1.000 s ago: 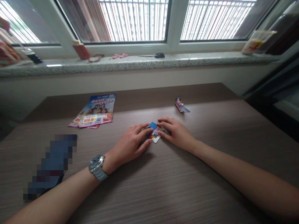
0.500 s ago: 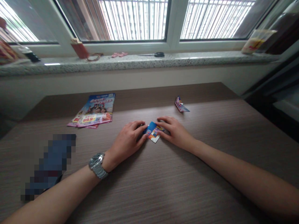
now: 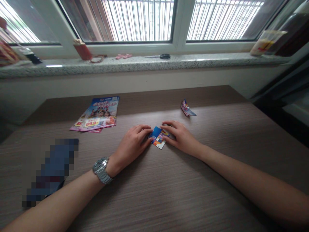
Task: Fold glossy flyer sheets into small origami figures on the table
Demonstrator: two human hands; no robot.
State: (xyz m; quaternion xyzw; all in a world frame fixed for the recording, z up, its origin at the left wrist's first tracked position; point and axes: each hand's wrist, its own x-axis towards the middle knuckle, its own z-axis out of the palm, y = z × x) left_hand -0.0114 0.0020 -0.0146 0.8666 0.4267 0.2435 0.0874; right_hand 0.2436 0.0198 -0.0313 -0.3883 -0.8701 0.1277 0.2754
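A small folded piece of colourful printed paper [image 3: 159, 138] lies on the brown wooden table [image 3: 154, 199], blue at its upper left and white at its lower tip. My left hand [image 3: 135, 140], with a metal watch on the wrist, grips its left corner between thumb and fingers. On the opposite side, my right hand [image 3: 179, 137] holds the right corner with thumb and fingertips. Beyond my right hand stands a folded paper piece [image 3: 187, 109] with a patterned side. Several printed flyers [image 3: 101, 112] overlap at the back left.
At the left is a blurred-out dark blue object [image 3: 54, 164]. The stone windowsill [image 3: 135, 66] behind the table carries scissors [image 3: 164, 56], pink pieces [image 3: 123, 56], a red container [image 3: 82, 51] and a plastic bag [image 3: 264, 43] at the right.
The small paper has shifted very slightly between my hands and its lower tip sits a little further right. My fingers have barely moved; both hands keep their hold.
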